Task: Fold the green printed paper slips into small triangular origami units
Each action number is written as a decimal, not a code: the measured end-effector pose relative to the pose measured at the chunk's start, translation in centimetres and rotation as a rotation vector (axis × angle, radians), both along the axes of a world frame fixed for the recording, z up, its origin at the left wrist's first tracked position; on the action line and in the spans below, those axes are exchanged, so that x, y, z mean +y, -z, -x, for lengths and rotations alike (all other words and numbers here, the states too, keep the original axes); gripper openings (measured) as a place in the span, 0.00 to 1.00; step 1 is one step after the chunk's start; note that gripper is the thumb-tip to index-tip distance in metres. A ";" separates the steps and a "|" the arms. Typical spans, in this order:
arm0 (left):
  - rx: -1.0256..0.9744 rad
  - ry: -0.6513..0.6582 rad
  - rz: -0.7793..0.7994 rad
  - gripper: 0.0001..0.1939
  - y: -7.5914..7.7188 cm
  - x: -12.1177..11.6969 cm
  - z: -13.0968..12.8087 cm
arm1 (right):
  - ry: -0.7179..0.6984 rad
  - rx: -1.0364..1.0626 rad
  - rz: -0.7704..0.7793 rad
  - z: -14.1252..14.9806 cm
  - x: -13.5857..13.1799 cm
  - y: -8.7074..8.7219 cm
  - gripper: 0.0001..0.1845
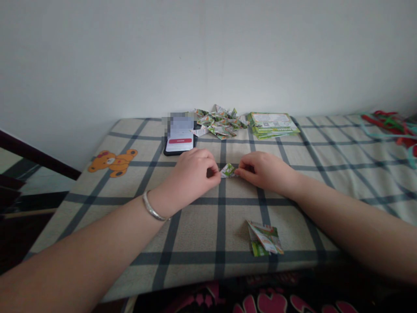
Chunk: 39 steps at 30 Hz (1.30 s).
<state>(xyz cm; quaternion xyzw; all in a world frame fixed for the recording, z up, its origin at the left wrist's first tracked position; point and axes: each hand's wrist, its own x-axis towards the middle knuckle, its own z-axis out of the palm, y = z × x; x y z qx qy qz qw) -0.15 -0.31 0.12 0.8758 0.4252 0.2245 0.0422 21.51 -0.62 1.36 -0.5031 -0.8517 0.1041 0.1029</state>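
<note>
Between my hands, just above the checked tablecloth, is a small folded piece of printed paper (228,170), green and white. My left hand (197,169), with a silver bangle at the wrist, pinches its left end between thumb and finger. The right end is pinched by my right hand (262,170). Closer to me lies another folded printed paper (265,239), partly creased open. A pile of folded paper pieces (221,121) sits near the wall. To its right is a stack of flat printed leaflets (273,124).
A smartphone (180,139) with a lit screen lies behind my left hand. An orange bear cutout (113,162) is on the left of the checked tablecloth (195,230). Red, green and pale blue strips (391,128) lie at the far right. A white wall (208,56) rises behind.
</note>
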 end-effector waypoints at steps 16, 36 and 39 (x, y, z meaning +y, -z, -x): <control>0.016 -0.028 -0.017 0.11 0.8 0.2 -0.1 | 0.158 -0.105 -0.011 1.1 -0.1 -0.1 0.18; 0.110 -0.035 -0.117 0.11 0.8 0.0 -0.3 | 0.198 -0.258 -0.057 2.2 -0.3 -0.4 0.20; 0.115 -0.036 -0.130 0.11 0.9 0.0 -0.3 | 0.193 -0.260 -0.059 2.2 -0.2 -0.4 0.20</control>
